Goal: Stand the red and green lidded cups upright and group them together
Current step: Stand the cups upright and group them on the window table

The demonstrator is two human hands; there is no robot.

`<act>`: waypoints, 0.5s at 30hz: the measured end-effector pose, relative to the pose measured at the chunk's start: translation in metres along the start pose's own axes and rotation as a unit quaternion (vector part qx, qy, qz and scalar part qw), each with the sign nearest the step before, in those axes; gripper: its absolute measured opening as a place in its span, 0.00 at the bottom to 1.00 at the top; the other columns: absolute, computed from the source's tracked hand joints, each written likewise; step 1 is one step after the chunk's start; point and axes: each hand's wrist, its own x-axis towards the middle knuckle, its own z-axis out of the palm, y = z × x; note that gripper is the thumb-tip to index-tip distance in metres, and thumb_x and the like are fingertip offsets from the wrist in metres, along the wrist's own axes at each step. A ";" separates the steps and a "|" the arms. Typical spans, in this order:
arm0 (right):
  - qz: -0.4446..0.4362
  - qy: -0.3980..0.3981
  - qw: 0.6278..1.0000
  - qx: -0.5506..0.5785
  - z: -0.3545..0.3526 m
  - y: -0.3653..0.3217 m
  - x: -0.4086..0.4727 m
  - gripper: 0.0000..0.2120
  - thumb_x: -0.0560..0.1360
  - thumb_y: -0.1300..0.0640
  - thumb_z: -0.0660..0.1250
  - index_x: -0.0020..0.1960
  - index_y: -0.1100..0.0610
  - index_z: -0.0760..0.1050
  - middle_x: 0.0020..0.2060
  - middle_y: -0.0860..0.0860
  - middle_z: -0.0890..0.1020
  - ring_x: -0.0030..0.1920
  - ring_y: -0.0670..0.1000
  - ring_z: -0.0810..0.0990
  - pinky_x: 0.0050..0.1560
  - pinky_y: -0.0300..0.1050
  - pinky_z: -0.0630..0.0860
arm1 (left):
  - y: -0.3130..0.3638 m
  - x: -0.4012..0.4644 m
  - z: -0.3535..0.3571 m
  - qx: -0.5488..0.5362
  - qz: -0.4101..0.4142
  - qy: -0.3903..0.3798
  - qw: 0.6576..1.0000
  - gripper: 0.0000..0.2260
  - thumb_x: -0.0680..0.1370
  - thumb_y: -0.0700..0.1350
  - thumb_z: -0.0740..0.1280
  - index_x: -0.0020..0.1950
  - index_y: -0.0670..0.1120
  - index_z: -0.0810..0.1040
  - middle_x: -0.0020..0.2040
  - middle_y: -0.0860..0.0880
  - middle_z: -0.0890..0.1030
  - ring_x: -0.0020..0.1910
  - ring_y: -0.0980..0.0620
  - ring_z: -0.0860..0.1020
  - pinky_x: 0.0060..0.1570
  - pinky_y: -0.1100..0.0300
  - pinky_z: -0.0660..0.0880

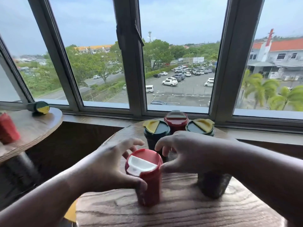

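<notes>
Nearest you on the worktop (pixel 180 208) stands the red cup with the white lid flap (pixel 146 176), upright. Your left hand (pixel 108 167) wraps it, thumb low on the near wall and fingers curled round the far side. Your right hand (pixel 185 153) hangs just beside the lid with fingers loosely curled, gripping nothing; its thumb seems to brush the rim, though blur leaves that unsure. Under your right forearm stands a dark cup (pixel 213 185), its lid hidden.

Further off, by the window, three cups are already grouped upright — a left green cup with a yellow flap (pixel 155 128), a red cup (pixel 176 119) behind, and a right green cup (pixel 200 126).

You look to be mid-step, placing the near red cup. Next, slide it far-ward to the trio without tipping it.

On the side table (pixel 32 128) at far left, a green cup (pixel 38 107) lies on its side and another red cup (pixel 8 128) sits at the frame edge — both likely still to fetch.
</notes>
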 end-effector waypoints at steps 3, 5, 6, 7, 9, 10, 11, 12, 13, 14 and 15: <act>0.025 -0.033 0.999 0.028 -0.001 -0.007 0.002 0.24 0.70 0.39 0.72 0.64 0.43 0.73 0.52 0.41 0.81 0.52 0.42 0.79 0.57 0.45 0.77 | -0.003 0.005 0.008 -0.015 0.038 -0.011 0.999 0.41 0.61 0.62 0.81 0.69 0.65 0.66 0.59 0.68 0.74 0.57 0.72 0.71 0.49 0.76 0.68; 0.051 -0.036 0.997 0.048 0.000 -0.010 0.001 0.25 0.70 0.41 0.74 0.64 0.42 0.72 0.53 0.41 0.82 0.53 0.42 0.79 0.57 0.44 0.77 | -0.006 0.009 0.010 -0.036 0.062 -0.012 0.997 0.39 0.61 0.55 0.82 0.68 0.62 0.66 0.56 0.65 0.75 0.56 0.71 0.72 0.48 0.77 0.67; 0.064 -0.035 0.996 0.056 0.000 -0.012 0.000 0.26 0.69 0.41 0.74 0.65 0.41 0.72 0.53 0.41 0.82 0.53 0.42 0.79 0.57 0.43 0.77 | -0.006 0.011 0.009 -0.048 0.075 -0.013 0.996 0.39 0.62 0.52 0.82 0.67 0.61 0.66 0.55 0.63 0.76 0.55 0.70 0.73 0.46 0.77 0.68; 0.077 -0.030 0.995 0.060 0.001 -0.013 -0.002 0.26 0.69 0.41 0.74 0.65 0.41 0.72 0.53 0.41 0.81 0.52 0.41 0.79 0.56 0.42 0.77 | -0.006 0.014 0.009 -0.058 0.087 -0.017 0.994 0.38 0.62 0.50 0.82 0.67 0.59 0.67 0.54 0.62 0.76 0.53 0.69 0.74 0.45 0.76 0.69; 0.102 -0.015 0.993 0.055 0.002 -0.014 -0.005 0.26 0.69 0.41 0.74 0.65 0.40 0.72 0.54 0.40 0.81 0.51 0.40 0.78 0.53 0.39 0.76 | -0.004 0.021 0.008 -0.071 0.110 -0.024 0.991 0.37 0.64 0.46 0.82 0.67 0.56 0.67 0.53 0.61 0.76 0.51 0.71 0.74 0.44 0.76 0.69; 0.115 -0.005 0.992 0.047 0.003 -0.013 -0.007 0.26 0.69 0.40 0.74 0.64 0.41 0.72 0.54 0.40 0.80 0.51 0.39 0.78 0.51 0.37 0.75 | -0.003 0.025 0.008 -0.081 0.120 -0.029 0.989 0.36 0.65 0.45 0.81 0.67 0.55 0.67 0.52 0.61 0.76 0.50 0.72 0.74 0.44 0.76 0.70; 0.127 0.007 0.991 0.039 0.003 -0.013 -0.009 0.25 0.69 0.40 0.73 0.64 0.41 0.72 0.54 0.40 0.80 0.50 0.39 0.78 0.49 0.35 0.74 | -0.003 0.030 0.010 -0.093 0.127 -0.035 0.987 0.36 0.65 0.44 0.81 0.67 0.54 0.67 0.51 0.60 0.77 0.49 0.71 0.75 0.43 0.75 0.70; 0.139 0.019 0.990 0.032 0.004 -0.012 -0.011 0.25 0.69 0.39 0.73 0.64 0.41 0.73 0.53 0.40 0.80 0.50 0.38 0.78 0.46 0.34 0.72 | -0.004 0.035 0.011 -0.102 0.136 -0.041 0.985 0.35 0.65 0.44 0.81 0.67 0.53 0.67 0.51 0.60 0.77 0.49 0.69 0.76 0.43 0.74 0.72; 0.149 0.031 0.988 0.025 0.004 -0.011 -0.012 0.25 0.69 0.39 0.73 0.63 0.41 0.73 0.52 0.39 0.80 0.49 0.38 0.77 0.44 0.33 0.70 | -0.005 0.039 0.012 -0.104 0.146 -0.042 0.983 0.35 0.65 0.45 0.81 0.67 0.54 0.67 0.51 0.59 0.78 0.49 0.66 0.77 0.44 0.72 0.74; 0.158 0.041 0.986 0.019 0.004 -0.011 -0.013 0.24 0.68 0.39 0.73 0.63 0.42 0.74 0.51 0.39 0.80 0.49 0.38 0.77 0.43 0.32 0.69 | -0.007 0.044 0.014 -0.100 0.154 -0.042 0.982 0.35 0.65 0.47 0.81 0.66 0.55 0.67 0.51 0.59 0.79 0.49 0.63 0.78 0.46 0.68 0.75; 0.165 0.049 0.985 0.012 0.005 -0.011 -0.014 0.24 0.69 0.39 0.73 0.62 0.42 0.74 0.49 0.38 0.79 0.48 0.39 0.76 0.42 0.31 0.67 | -0.009 0.049 0.016 -0.095 0.158 -0.043 0.982 0.35 0.64 0.49 0.81 0.65 0.57 0.67 0.52 0.58 0.79 0.49 0.61 0.78 0.49 0.63 0.77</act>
